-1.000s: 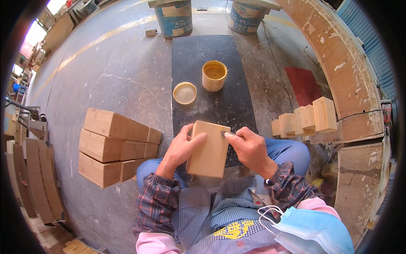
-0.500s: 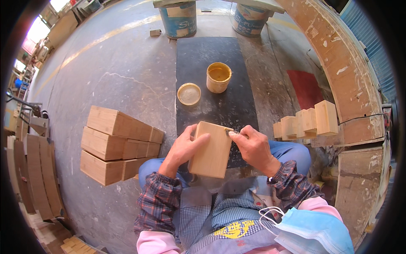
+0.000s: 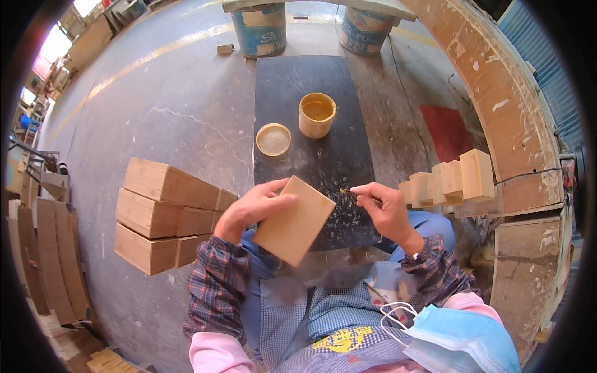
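Observation:
My left hand [image 3: 258, 210] grips a pale wooden box [image 3: 297, 222] by its upper left side, fingers behind and thumb on the broad face. The box is tilted, one corner pointing up, above my lap. To its right, my right hand [image 3: 387, 214] pinches a small thin tool [image 3: 352, 193] whose tip carries a dab of yellowish paste; its exact kind is too small to tell. The tip stands apart from the box. Beyond my hands, an open tub [image 3: 316, 127] of yellow-brown paste stands on a black board [image 3: 298, 78], beside a round lid [image 3: 273, 140] with greyish contents.
Stacked wooden boxes [image 3: 146, 208] lie on the floor to my left. At right, a row of smaller wooden pieces [image 3: 476, 176] stands near a worn wooden panel [image 3: 497, 74]. Two blue buckets [image 3: 260, 37] support a plank ahead. A light blue face mask [image 3: 460, 339] hangs at my chest.
The tool in my right hand has come away from the box's upper right corner and moved right. My left hand has shifted left, turning and tilting the box.

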Demonstrator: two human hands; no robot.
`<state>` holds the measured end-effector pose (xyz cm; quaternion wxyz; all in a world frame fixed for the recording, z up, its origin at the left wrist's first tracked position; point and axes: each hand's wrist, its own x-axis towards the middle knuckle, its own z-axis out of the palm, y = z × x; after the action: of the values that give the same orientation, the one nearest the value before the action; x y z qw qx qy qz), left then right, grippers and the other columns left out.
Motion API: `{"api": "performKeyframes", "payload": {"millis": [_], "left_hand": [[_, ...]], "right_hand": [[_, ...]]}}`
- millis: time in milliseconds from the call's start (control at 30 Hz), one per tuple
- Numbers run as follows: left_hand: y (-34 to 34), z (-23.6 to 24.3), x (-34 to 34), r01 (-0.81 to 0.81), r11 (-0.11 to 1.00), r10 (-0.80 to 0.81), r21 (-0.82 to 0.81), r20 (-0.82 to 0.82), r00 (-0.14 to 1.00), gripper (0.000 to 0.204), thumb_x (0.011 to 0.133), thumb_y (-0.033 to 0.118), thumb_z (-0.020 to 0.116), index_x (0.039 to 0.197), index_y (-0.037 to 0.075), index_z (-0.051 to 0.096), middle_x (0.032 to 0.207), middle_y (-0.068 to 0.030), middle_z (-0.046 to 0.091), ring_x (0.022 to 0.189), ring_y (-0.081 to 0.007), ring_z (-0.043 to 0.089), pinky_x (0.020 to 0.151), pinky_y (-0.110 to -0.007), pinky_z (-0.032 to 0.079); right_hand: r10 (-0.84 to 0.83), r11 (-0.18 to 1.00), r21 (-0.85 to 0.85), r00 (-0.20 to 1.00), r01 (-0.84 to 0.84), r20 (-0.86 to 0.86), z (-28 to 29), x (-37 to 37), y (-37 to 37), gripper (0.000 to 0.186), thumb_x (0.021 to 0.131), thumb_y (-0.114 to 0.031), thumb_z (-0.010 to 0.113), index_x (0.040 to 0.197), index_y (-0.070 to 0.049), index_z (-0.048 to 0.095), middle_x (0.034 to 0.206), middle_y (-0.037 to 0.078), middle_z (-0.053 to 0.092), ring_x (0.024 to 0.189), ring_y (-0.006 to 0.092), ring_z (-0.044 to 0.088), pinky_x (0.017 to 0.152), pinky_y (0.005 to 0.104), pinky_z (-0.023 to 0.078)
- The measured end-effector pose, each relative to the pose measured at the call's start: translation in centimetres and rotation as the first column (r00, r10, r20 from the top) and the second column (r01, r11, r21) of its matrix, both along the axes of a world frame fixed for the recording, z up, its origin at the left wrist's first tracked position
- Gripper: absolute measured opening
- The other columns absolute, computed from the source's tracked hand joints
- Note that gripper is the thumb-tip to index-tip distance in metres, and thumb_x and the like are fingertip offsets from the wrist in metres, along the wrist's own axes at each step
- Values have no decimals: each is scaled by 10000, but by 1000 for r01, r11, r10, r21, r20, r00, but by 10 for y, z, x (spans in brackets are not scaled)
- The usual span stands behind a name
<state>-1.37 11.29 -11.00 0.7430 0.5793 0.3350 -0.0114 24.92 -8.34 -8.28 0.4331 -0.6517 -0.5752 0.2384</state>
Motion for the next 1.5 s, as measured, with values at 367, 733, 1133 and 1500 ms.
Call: {"api": "performKeyframes", "payload": {"millis": [367, 733, 1133, 1500], "left_hand": [[24, 6, 0, 178, 984, -176, 5, -147, 973, 811, 918, 440, 841, 1595, 94, 558, 1292, -134, 734, 1166, -189, 686, 1041, -352, 530], [24, 2, 1, 163, 986, -156, 43, -136, 978, 916, 860, 514, 863, 1604, 81, 551, 1168, -161, 762, 1098, -218, 710, 1004, -391, 535], [22, 3, 0, 148, 989, -143, 29, -134, 981, 910, 852, 515, 867, 1597, 89, 564, 1184, -162, 760, 1114, -217, 708, 1004, -388, 535], [21, 4, 1, 142, 989, -132, 49, -174, 976, 905, 853, 528, 858, 1589, 85, 572, 1176, -173, 761, 1092, -232, 717, 976, -383, 547]], "right_hand": [[-68, 876, -385, 713, -292, -697, -17, 5, 14, 209, 1088, -130, 658, 1219, -1, 758, 880, 55, 767, 639, 17, 564, 573, 177, 453], [116, 949, -230, 914, -218, -389, -10, -2, 15, 174, 1027, -19, 697, 1170, -8, 795, 953, 58, 771, 821, 128, 707, 776, 272, 565], [318, 946, -52, 947, -320, -42, -9, 4, 17, 271, 912, 15, 790, 1151, -104, 836, 1005, 78, 737, 937, 236, 719, 808, 343, 571], [328, 943, 1, 932, -332, 154, -3, 10, 10, 219, 898, -72, 812, 1103, -146, 838, 959, 60, 715, 913, 272, 685, 783, 389, 567]]}}
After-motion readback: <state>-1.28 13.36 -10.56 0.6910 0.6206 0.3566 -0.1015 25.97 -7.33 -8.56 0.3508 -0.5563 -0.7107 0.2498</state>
